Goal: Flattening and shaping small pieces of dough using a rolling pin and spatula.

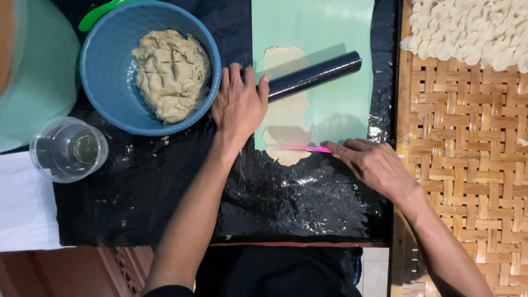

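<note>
Black, shiny plastic sheeting (165,192) covers the work surface in the head view, with a pale green mat (341,33) laid over it toward 12 o'clock and a woven bamboo tray (467,165) at 3 o'clock. On the mat lies a long strip of rolled beige dough (286,118), running from 12 toward 6 and spilling just past the mat's near edge onto the plastic. The left hand (239,104) rests flat, fingers extended and slightly spread, on the mat's left edge beside the dough, its fingertips touching the near end of a dark rolling pin (316,75) that lies slanted across the dough toward 2 o'clock. The right hand (374,162), at 4 o'clock from the dough, has its fingers curled loosely around a thin pink tool (305,147), pinching it so the tip lies across the dough's lower part. At 10 o'clock stands 1 blue bowl (104,82) holding a scored lump of dough (171,74), with a green handle (96,15) at its far rim. At 8 o'clock sits 1 clear glass (69,149). Small white dough pieces (467,30) are heaped on the tray at 1 o'clock.
</note>
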